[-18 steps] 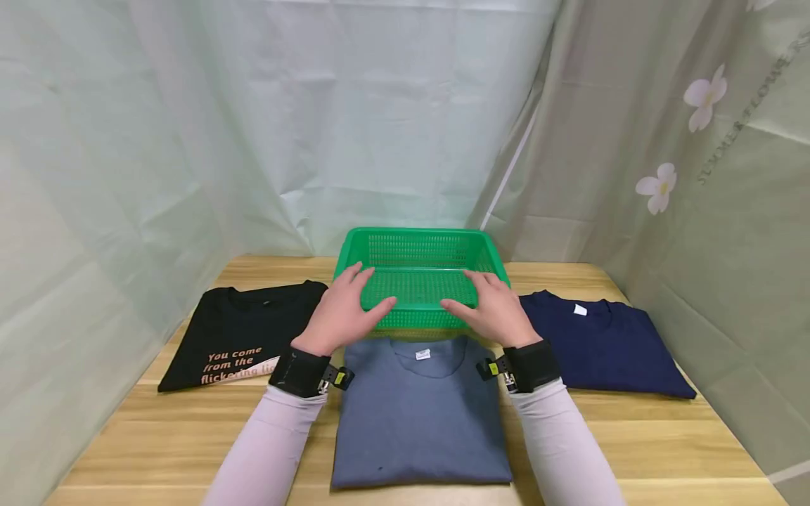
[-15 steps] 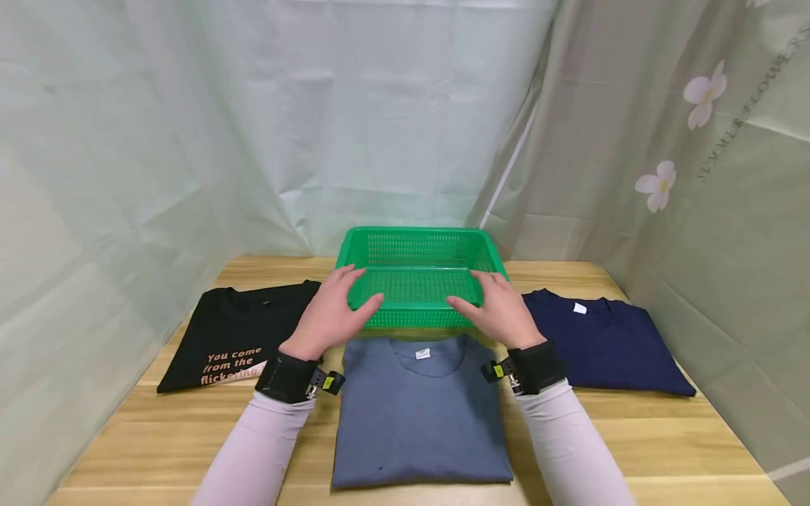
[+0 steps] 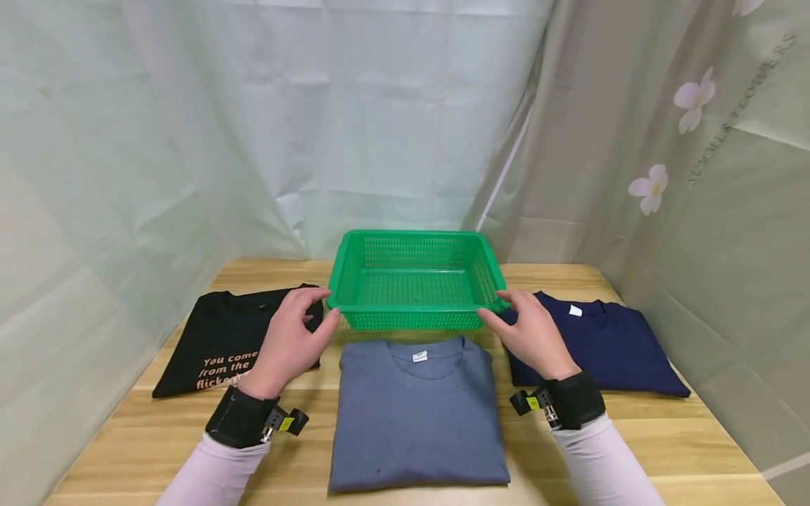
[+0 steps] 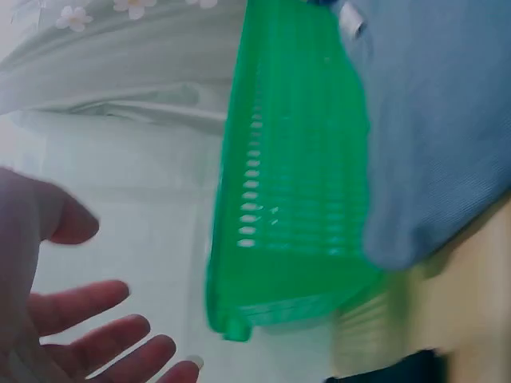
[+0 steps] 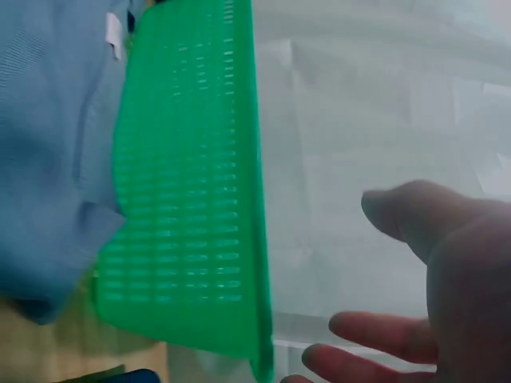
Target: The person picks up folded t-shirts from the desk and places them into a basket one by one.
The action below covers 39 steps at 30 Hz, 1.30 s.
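Observation:
A green plastic basket with perforated walls stands at the back middle of the table, nothing in it. Near its front left corner is my left hand, thumb and fingers apart, holding nothing. My right hand is at the front right corner, likewise holding nothing. Both wrist views show a gap between the fingers and the basket's rim. Between my forearms lies a folded grey-blue T-shirt, its neckline toward the basket. The left hand overlaps a folded black T-shirt in the head view; the right overlaps a folded navy T-shirt.
The wooden table carries the basket and the three shirts. Pale curtains hang close behind it and along both sides; the right one has printed flowers. Black straps with small cameras sit on both wrists.
Both hands have moved apart and toward me, from over the basket's front part to beside its front corners. The basket and shirts stay in place; the head view has shifted slightly.

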Available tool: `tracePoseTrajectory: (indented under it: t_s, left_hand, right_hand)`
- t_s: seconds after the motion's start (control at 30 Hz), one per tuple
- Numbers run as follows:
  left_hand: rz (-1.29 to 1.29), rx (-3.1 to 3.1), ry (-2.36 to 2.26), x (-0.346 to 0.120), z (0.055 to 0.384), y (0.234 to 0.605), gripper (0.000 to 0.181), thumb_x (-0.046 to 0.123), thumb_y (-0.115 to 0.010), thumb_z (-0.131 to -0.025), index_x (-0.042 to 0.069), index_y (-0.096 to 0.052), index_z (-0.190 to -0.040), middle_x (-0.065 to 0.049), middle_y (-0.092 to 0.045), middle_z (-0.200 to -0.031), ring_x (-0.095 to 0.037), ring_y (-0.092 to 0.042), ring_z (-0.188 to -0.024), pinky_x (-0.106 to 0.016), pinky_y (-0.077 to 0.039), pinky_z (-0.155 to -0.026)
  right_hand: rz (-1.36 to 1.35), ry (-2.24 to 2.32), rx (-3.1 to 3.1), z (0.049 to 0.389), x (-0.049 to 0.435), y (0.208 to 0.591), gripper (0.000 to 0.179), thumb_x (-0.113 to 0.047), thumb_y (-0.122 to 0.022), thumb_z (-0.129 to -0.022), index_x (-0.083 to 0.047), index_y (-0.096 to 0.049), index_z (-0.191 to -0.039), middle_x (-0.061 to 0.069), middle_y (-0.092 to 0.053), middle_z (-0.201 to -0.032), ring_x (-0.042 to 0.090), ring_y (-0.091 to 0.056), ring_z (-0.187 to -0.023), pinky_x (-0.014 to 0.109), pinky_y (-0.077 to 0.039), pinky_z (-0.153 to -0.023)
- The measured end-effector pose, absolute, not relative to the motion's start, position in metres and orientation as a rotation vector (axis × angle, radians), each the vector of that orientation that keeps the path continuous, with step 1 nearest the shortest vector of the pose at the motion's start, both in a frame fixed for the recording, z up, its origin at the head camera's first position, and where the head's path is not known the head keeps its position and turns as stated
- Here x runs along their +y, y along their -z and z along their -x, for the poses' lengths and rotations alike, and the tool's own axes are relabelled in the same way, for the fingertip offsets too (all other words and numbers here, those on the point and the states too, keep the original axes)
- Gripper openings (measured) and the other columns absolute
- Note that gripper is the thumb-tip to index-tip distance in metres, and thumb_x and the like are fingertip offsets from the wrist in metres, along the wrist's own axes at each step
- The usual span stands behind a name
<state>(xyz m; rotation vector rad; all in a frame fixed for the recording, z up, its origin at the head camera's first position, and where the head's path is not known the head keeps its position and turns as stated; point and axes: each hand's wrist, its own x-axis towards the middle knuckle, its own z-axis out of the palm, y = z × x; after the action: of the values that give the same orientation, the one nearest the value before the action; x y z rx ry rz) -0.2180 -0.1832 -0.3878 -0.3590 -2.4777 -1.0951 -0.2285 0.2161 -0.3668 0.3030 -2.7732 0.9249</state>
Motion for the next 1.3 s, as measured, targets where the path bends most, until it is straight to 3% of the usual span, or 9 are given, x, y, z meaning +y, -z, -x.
tracePoseTrajectory:
  t_s: [0.13, 0.27, 0.5, 0.6, 0.83, 1.07, 1.3]
  left_hand:
    - [0.271, -2.524, 1.177, -0.186, 0.203, 0.396, 0.035, 0.020, -0.067, -0.109, 0.002, -0.070, -0.139, -0.021, -0.066, -0.140, -0.035, -0.068, -0.125, -0.051, -0.062, -0.095]
    - [0.188, -2.640, 1.229, -0.187, 0.192, 0.404, 0.032, 0.022, -0.067, -0.109, 0.005, -0.072, -0.135, -0.018, -0.071, -0.133, -0.030, -0.072, -0.116, -0.042, -0.060, -0.093]
    - [0.098, -2.802, 1.446, -0.185, 0.182, 0.423, 0.039, 0.021, -0.067, -0.106, -0.002, -0.069, -0.137, -0.015, -0.075, -0.125, -0.018, -0.069, -0.092, -0.029, -0.056, -0.076]
    - [0.066, -2.835, 1.572, -0.184, 0.179, 0.429, 0.043, 0.021, -0.067, -0.105, -0.006, -0.066, -0.138, -0.016, -0.074, -0.120, -0.018, -0.070, -0.086, -0.029, -0.057, -0.070]
    - [-0.043, -2.834, 1.703, -0.179, 0.174, 0.430, 0.047, 0.019, -0.067, -0.103, -0.011, -0.061, -0.139, -0.016, -0.070, -0.111, -0.020, -0.070, -0.080, -0.036, -0.064, -0.071]
    - [-0.166, -2.861, 1.851, -0.168, 0.173, 0.430, 0.044, 0.019, -0.065, -0.104, -0.012, -0.061, -0.135, -0.017, -0.068, -0.101, -0.020, -0.069, -0.084, -0.038, -0.067, -0.070]
    - [-0.165, -2.882, 1.903, -0.159, 0.175, 0.429, 0.033, 0.018, -0.065, -0.100, -0.009, -0.069, -0.119, -0.014, -0.066, -0.099, -0.022, -0.070, -0.085, -0.039, -0.068, -0.069]
  right_hand:
    - [-0.270, -0.952, -2.772, 0.214, 0.222, 0.375, 0.067, -0.049, -0.067, -0.108, 0.000, -0.059, -0.153, 0.024, -0.063, -0.149, 0.044, -0.064, -0.134, 0.062, -0.055, -0.107]
    - [-0.241, -0.960, -2.808, 0.202, 0.221, 0.384, 0.063, -0.048, -0.069, -0.108, -0.001, -0.063, -0.150, 0.022, -0.067, -0.146, 0.040, -0.069, -0.127, 0.058, -0.060, -0.101]
    - [-0.138, -1.040, -2.944, 0.186, 0.214, 0.404, 0.058, -0.046, -0.073, -0.105, -0.001, -0.068, -0.142, 0.017, -0.074, -0.133, 0.027, -0.075, -0.110, 0.045, -0.063, -0.088]
    - [-0.087, -1.030, -2.997, 0.181, 0.213, 0.414, 0.057, -0.045, -0.074, -0.104, 0.000, -0.069, -0.137, 0.014, -0.077, -0.123, 0.025, -0.075, -0.105, 0.043, -0.063, -0.084]
    - [0.046, -1.089, -3.075, 0.173, 0.215, 0.425, 0.062, -0.045, -0.073, -0.104, 0.007, -0.068, -0.137, 0.009, -0.079, -0.109, 0.019, -0.074, -0.091, 0.037, -0.060, -0.075]
    - [0.169, -1.419, -3.062, 0.169, 0.208, 0.429, 0.041, -0.037, -0.075, -0.103, -0.001, -0.073, -0.122, 0.009, -0.068, -0.081, 0.021, -0.069, -0.064, 0.036, -0.062, -0.062]
    - [0.192, -1.596, -3.027, 0.174, 0.202, 0.433, 0.044, -0.035, -0.077, -0.102, 0.001, -0.071, -0.125, 0.008, -0.063, -0.082, 0.022, -0.065, -0.069, 0.036, -0.062, -0.061]
